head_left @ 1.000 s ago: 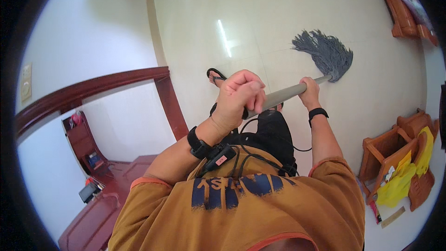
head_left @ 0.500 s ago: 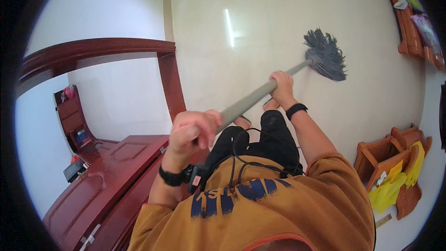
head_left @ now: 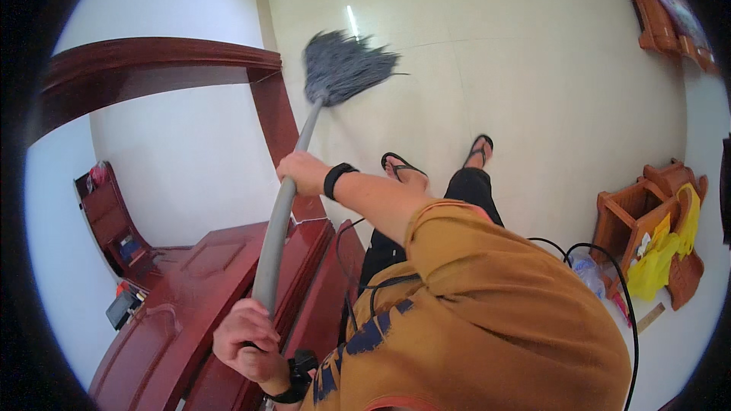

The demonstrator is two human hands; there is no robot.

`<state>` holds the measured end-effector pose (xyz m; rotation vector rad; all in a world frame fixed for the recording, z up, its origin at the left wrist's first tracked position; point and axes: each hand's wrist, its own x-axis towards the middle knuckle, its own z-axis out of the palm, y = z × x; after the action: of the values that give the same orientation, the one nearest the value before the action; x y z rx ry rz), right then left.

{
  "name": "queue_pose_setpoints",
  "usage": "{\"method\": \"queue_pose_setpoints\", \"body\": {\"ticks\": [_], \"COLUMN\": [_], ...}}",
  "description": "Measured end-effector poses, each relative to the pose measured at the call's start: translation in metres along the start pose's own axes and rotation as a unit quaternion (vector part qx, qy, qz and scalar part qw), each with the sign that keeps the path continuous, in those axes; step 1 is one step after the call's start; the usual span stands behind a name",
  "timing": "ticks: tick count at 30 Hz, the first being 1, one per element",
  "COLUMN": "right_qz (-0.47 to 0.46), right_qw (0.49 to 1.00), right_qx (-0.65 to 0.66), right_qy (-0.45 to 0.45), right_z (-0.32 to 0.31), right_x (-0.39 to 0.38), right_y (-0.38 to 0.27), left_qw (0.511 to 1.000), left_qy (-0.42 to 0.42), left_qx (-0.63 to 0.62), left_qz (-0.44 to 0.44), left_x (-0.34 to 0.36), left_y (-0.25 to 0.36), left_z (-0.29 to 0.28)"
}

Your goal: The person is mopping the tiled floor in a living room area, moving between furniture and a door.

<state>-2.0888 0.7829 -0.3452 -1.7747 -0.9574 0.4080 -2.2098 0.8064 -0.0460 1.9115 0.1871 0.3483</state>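
Observation:
A mop (head_left: pixel 274 247) with a grey handle runs slantwise from my waist to the floor. Its dark grey string head (head_left: pixel 343 68) lies spread on the pale floor beside the foot of a dark red wooden frame. Near the handle's top end, my left hand (head_left: pixel 247 339) is closed around it. Farther down the shaft my right hand (head_left: pixel 304 173) grips it, the right arm reaching across my body. Both wrists wear black bands.
The dark red door frame (head_left: pixel 270 110) and a panelled red wooden piece (head_left: pixel 190 289) stand close on the left. Carved wooden furniture (head_left: pixel 628 209) with yellow bags (head_left: pixel 653 266) is at the right, another wooden seat (head_left: pixel 659 27) at the far right. A black cable (head_left: pixel 620 274) hangs beside me.
The mop head has swept from the right across the floor to the left. Both hands have moved left with the handle, the left one lower in view, and my body has turned.

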Motion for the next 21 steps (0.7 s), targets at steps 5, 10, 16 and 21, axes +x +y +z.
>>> {"method": "queue_pose_setpoints", "body": {"ticks": [5, 10, 16, 21], "right_qz": [0.038, 0.076, 0.145, 0.251], "right_qw": [0.995, 0.985, 0.975, 0.951], "right_qx": [0.002, -0.087, -0.146, -0.169], "right_qy": [-0.094, -0.128, -0.078, 0.058], "right_z": [0.012, -0.022, -0.129, -0.216], "right_x": [-0.013, -0.052, -0.176, -0.342], "right_y": [-0.021, -0.024, 0.014, 0.05], "left_qw": [0.984, 0.992, 0.973, 0.97], "left_qy": [0.096, 0.11, 0.153, -0.088], "left_qx": [0.15, 0.061, -0.117, -0.179], "left_qz": [0.01, -0.01, -0.13, -0.141], "left_x": [-0.025, -0.022, -0.023, -0.045], "left_y": [-0.005, 0.008, 0.012, 0.02], "left_z": [-0.024, -0.028, 0.082, 0.206]}}
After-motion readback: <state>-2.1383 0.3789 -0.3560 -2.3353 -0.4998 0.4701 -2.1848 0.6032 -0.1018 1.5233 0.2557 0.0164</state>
